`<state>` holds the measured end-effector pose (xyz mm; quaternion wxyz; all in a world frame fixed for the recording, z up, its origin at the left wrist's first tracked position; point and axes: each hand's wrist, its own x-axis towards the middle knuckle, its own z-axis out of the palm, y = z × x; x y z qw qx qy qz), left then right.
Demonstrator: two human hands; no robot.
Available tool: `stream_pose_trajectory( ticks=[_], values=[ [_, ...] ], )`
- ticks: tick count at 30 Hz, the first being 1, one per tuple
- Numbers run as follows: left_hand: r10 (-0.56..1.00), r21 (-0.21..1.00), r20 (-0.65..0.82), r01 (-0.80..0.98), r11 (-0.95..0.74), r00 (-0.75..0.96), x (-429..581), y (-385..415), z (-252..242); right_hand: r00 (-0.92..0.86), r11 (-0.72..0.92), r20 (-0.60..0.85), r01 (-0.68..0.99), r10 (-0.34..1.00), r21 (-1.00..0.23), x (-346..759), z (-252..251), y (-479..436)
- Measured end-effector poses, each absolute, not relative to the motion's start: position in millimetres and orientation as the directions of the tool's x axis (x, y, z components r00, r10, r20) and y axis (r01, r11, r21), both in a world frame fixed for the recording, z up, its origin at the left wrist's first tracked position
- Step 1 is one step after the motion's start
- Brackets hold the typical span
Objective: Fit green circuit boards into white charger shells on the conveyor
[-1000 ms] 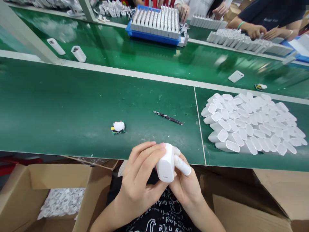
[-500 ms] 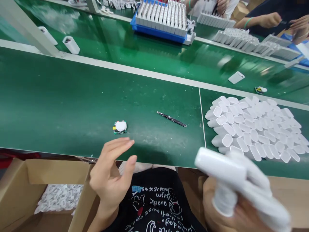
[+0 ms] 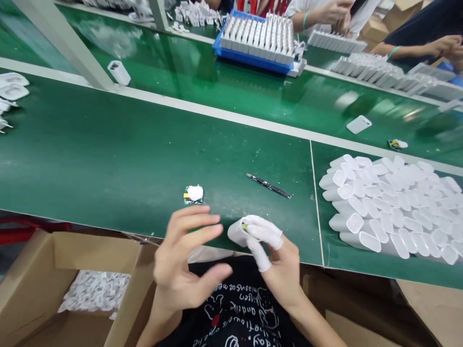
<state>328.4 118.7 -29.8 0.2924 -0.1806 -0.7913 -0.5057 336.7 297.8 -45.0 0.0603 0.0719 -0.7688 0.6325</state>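
White plastic housing [image 3: 236, 233] is located at the near edge of the green bench [image 3: 108, 159], open end toward the right hand [image 3: 280, 258]; a green-and-yellow part [image 3: 244, 226] shows inside the mouth; whether the housing also rests on the bench cannot be told. Right hand: partly closed, thumb and fingers in white finger cots [image 3: 265, 231], gripping the housing at its open end. Left hand [image 3: 184, 267]: bare, fingers spread, thumb apart, holding nothing; positioned beside the housing, out of contact.

Beyond the left hand lies a small circuit board [image 3: 194, 194] with a white pad and a yellow component; black tweezers [image 3: 268, 185] lie to its right; farther right, past a white line, a bank of white sleeves [image 3: 390, 207] lies stacked, open ends facing the person. Below left, a cardboard box [image 3: 94, 250] contains small white parts [image 3: 94, 291]; across the bench, a blue tray [image 3: 253, 60] carries rows of white units [image 3: 258, 36].
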Motion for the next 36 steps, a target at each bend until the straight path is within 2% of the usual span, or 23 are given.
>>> stream_pose_trajectory(
  ticks=[1, 2, 4, 6, 9, 11, 17, 23, 25, 27, 28, 29, 30, 31, 32, 36],
  values=[
    [0.100, 0.688, 0.624, 0.606, 0.401, -0.775, 328, 121, -30, -0.998, -0.007, 0.066, -0.066, 0.003, -0.998, 335, -37, 295],
    [0.178, 0.696, 0.598, 0.617, 0.368, -0.781, 328, 125, -30, -0.999, -0.212, -0.052, 0.053, -0.007, -0.976, 334, -29, 292],
    [0.231, 0.734, 0.576, 0.621, 0.277, -0.784, 327, 136, -32, -0.962, -0.519, -0.240, 0.272, -0.131, -0.810, 336, -15, 286],
    [0.222, 0.771, 0.574, 0.611, 0.177, -0.788, 326, 146, -33, -0.895, -0.643, -0.333, 0.444, -0.295, -0.624, 340, -5, 282],
    [0.220, 0.810, 0.551, 0.579, 0.091, -0.805, 326, 155, -31, -0.813, -0.685, -0.422, 0.572, -0.401, -0.451, 348, -2, 281],
    [0.212, 0.832, 0.528, 0.551, 0.065, -0.823, 326, 158, -28, -0.786, -0.685, -0.466, 0.600, -0.407, -0.413, 351, -3, 283],
    [0.126, 0.879, 0.469, 0.476, 0.024, -0.874, 332, 164, -28, -0.787, -0.672, -0.497, 0.593, -0.366, -0.444, 349, -9, 282],
    [0.090, 0.844, 0.533, 0.536, 0.011, -0.841, 334, 171, -36, -0.817, -0.680, -0.414, 0.569, -0.402, -0.462, 344, -11, 284],
    [0.088, 0.837, 0.547, 0.548, -0.017, -0.833, 329, 171, -39, -0.819, -0.633, -0.391, 0.573, -0.421, -0.520, 342, -8, 294],
    [0.080, 0.849, 0.527, 0.528, -0.014, -0.846, 322, 171, -44, -0.814, -0.512, -0.369, 0.572, -0.448, -0.640, 331, -4, 308],
    [0.071, 0.868, 0.494, 0.496, 0.017, -0.867, 317, 171, -47, -0.825, -0.380, -0.351, 0.528, -0.443, -0.760, 319, -2, 315],
    [0.049, 0.889, 0.451, 0.453, 0.060, -0.891, 313, 170, -50, -0.849, -0.189, -0.326, 0.431, -0.416, -0.882, 303, 1, 323],
    [0.017, 0.907, 0.408, 0.408, 0.106, -0.913, 309, 170, -54, -0.886, 0.029, -0.283, 0.293, -0.367, -0.956, 281, 4, 330],
    [-0.028, 0.920, 0.376, 0.369, 0.134, -0.926, 305, 169, -57, -0.929, 0.315, -0.214, 0.115, -0.300, -0.942, 254, 8, 337],
    [-0.062, 0.925, 0.365, 0.355, 0.136, -0.929, 302, 169, -61, -0.962, 0.474, -0.148, 0.023, -0.230, -0.880, 224, 12, 343],
    [0.013, 0.863, 0.480, 0.475, 0.174, -0.877, 297, 175, -71, -0.998, 0.771, 0.013, -0.051, -0.056, -0.634, 99, 27, 348]
  ],
)
